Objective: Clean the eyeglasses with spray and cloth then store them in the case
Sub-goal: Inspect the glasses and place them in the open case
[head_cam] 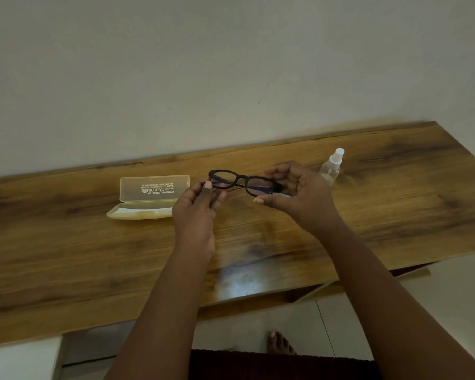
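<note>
Dark plastic frames are what you have between your hands in the head view: the eyeglasses are held up above the wooden table, lenses facing you, roughly level. Your left hand pinches the left end of the frame with thumb and fingertips curled onto it. Your right hand holds the right end, fingers wrapped over the top near the hinge and the thumb below the lens. So both hands are closed on the glasses, one at each end, with the bridge and both lenses lying bare between them.

By my reading you are at the start of the cleaning, with the glasses in hand but nothing yet sprayed. The spray bottle stands upright on the table just behind your right hand, partly hidden by it. The next move calls for freeing that hand while the left alone steadies the frame, then reaching back for the bottle.

The case lies open on the table to the left, near your left hand, lid raised toward the wall. Something pale lies inside; whether it is the cloth, I cannot tell.
</note>
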